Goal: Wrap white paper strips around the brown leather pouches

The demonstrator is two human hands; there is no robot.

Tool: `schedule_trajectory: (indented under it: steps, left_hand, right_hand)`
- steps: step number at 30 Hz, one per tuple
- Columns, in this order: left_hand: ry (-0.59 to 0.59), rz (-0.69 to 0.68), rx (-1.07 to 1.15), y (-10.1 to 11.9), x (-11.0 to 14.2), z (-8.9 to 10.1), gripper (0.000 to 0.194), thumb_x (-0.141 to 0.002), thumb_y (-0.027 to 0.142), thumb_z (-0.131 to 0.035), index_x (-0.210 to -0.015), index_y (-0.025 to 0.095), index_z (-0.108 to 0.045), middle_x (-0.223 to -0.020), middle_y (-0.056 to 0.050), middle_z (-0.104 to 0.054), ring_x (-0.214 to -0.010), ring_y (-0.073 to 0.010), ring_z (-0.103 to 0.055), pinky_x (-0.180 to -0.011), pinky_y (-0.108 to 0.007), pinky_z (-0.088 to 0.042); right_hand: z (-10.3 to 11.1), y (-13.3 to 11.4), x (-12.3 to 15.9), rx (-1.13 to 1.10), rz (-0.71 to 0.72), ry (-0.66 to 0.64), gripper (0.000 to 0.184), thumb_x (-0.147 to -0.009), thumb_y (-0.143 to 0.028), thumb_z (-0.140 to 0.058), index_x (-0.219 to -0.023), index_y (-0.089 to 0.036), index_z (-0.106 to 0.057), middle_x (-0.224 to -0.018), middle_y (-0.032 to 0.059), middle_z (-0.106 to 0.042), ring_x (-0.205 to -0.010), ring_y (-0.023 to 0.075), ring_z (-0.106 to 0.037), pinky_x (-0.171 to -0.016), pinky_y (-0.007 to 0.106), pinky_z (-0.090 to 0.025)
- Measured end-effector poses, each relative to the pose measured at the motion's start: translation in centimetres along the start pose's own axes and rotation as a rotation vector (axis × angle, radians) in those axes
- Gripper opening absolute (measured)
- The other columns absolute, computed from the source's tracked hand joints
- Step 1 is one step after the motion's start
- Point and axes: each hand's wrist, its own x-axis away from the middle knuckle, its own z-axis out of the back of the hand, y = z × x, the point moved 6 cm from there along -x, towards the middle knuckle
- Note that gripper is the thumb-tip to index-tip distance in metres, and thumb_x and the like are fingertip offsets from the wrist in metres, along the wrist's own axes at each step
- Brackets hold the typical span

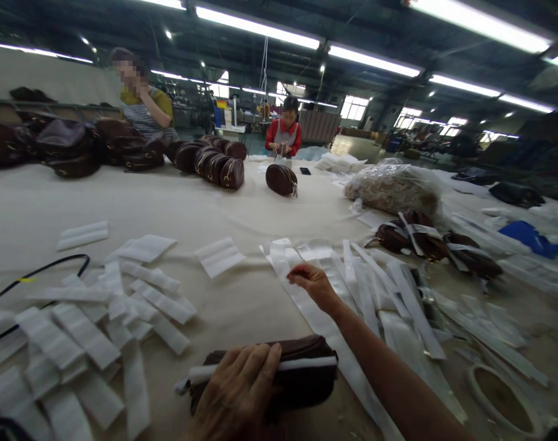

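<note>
A small dark brown leather bag [301, 383] lies on its side at the table's near edge, with a white strip [306, 363] running along its length. My left hand [239, 383] grips it from above, fingers laid over the strip. Over a spread of translucent white plastic strips [322, 312] hovers my right hand [313, 285], its thumb and fingertips pinched together. Whatever may be between those fingertips is too small to make out. To the left lies a loose pile of white foam pieces [81, 334].
Finished-looking brown bags [218, 168] stand in rows at the back left, and one bag [281, 179] stands alone. Wrapped bags [416, 236] lie right, near a clear plastic bundle [393, 187]. A tape roll [501, 398] sits front right. Two people work across the table.
</note>
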Motion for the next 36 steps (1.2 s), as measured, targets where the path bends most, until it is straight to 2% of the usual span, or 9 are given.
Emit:
schedule_trajectory:
  steps: [6, 9, 12, 15, 17, 21, 28, 32, 36]
  left_hand:
    - [0.027, 0.079, 0.050, -0.1, -0.6, 1.4, 0.027, -0.096, 0.027, -0.038, -0.111, 0.012, -0.055, -0.082, -0.007, -0.067, -0.071, -0.0168, -0.064, -0.065, -0.027, -0.052]
    - [0.035, 0.232, 0.048, -0.9, 0.1, 1.4, 0.033, -0.094, 0.038, -0.041, -0.113, 0.014, -0.052, -0.091, -0.009, -0.067, -0.078, -0.0190, -0.067, -0.065, -0.027, -0.055]
    - [0.047, 0.333, 0.120, -1.9, 1.1, 0.9, 0.052, -0.091, 0.033, -0.047, -0.135, 0.010, -0.032, -0.111, -0.016, -0.063, -0.088, -0.0199, -0.068, -0.070, -0.027, -0.056]
    - [0.030, 0.299, 0.158, -2.1, 1.0, 0.4, 0.056, -0.092, 0.011, -0.032, -0.145, 0.014, -0.015, -0.119, -0.016, -0.062, -0.085, -0.0144, -0.068, -0.073, -0.023, -0.054]
    - [0.029, 0.209, 0.149, -1.6, 0.3, 0.7, 0.052, -0.091, 0.008, -0.031, -0.142, 0.018, -0.029, -0.119, -0.013, -0.063, -0.092, -0.0145, -0.067, -0.078, -0.023, -0.053]
    - [0.049, 0.078, 0.198, -0.9, -0.6, 1.5, 0.029, -0.090, 0.014, -0.044, -0.115, 0.017, -0.058, -0.102, -0.008, -0.069, -0.090, -0.0140, -0.065, -0.077, -0.022, -0.050]
    - [-0.008, 0.013, 0.186, -1.0, 0.5, 1.2, 0.031, -0.088, 0.010, -0.045, -0.117, 0.015, -0.057, -0.108, -0.011, -0.067, -0.099, -0.0167, -0.064, -0.083, -0.025, -0.050]
    - [-0.024, 0.010, 0.241, -1.4, 0.8, 1.0, 0.037, -0.085, 0.008, -0.046, -0.120, 0.016, -0.056, -0.109, -0.012, -0.067, -0.100, -0.0186, -0.064, -0.082, -0.027, -0.051]
    - [-0.057, 0.125, 0.426, -3.3, -0.5, 1.5, 0.030, -0.085, 0.015, -0.050, -0.111, 0.022, -0.063, -0.100, -0.006, -0.071, -0.088, -0.0163, -0.067, -0.076, -0.022, -0.054]
  right_hand:
    - [-3.6, -6.6, 6.6, -0.227, 0.386, -0.589, 0.021, -0.081, -0.034, -0.064, -0.071, -0.015, -0.066, -0.081, 0.0055, -0.069, -0.077, 0.0140, -0.064, -0.074, 0.026, -0.050]
    - [-3.3, -6.8, 7.1, -0.226, 0.408, -0.606, 0.020, -0.083, -0.031, -0.063, -0.072, -0.015, -0.067, -0.083, 0.0075, -0.070, -0.079, 0.0142, -0.065, -0.074, 0.026, -0.051]
    - [-3.3, -6.7, 6.9, -0.235, 0.424, -0.612, 0.018, -0.082, -0.029, -0.063, -0.072, -0.014, -0.067, -0.083, 0.0074, -0.070, -0.078, 0.0140, -0.065, -0.073, 0.025, -0.051]
    - [-3.5, -6.5, 6.9, -0.226, 0.414, -0.634, 0.018, -0.081, -0.028, -0.063, -0.070, -0.015, -0.067, -0.083, 0.0068, -0.070, -0.078, 0.0140, -0.065, -0.073, 0.025, -0.051]
    - [-3.7, -6.4, 7.0, -0.208, 0.409, -0.632, 0.016, -0.079, -0.027, -0.064, -0.069, -0.015, -0.067, -0.081, 0.0055, -0.069, -0.076, 0.0137, -0.064, -0.071, 0.025, -0.051]
    - [-4.0, -5.8, 6.6, -0.212, 0.303, -0.659, 0.008, -0.074, -0.023, -0.066, -0.075, -0.015, -0.069, -0.077, 0.0024, -0.069, -0.074, 0.0128, -0.063, -0.072, 0.024, -0.050]
    - [-6.8, -0.7, 5.1, -0.336, -0.038, -0.954, 0.029, -0.065, -0.018, -0.070, -0.094, -0.014, -0.072, -0.088, -0.0002, -0.070, -0.081, 0.0117, -0.063, -0.077, 0.019, -0.047]
    - [-7.6, 2.9, 4.9, -0.345, -0.216, -0.944, 0.028, -0.064, -0.025, -0.073, -0.088, -0.010, -0.072, -0.072, -0.0023, -0.068, -0.063, 0.0087, -0.060, -0.064, 0.018, -0.047]
    - [-7.1, 4.0, 6.1, -0.351, -0.212, -0.858, 0.027, -0.074, -0.032, -0.072, -0.088, -0.010, -0.069, -0.070, -0.0026, -0.065, -0.058, 0.0082, -0.058, -0.058, 0.020, -0.047]
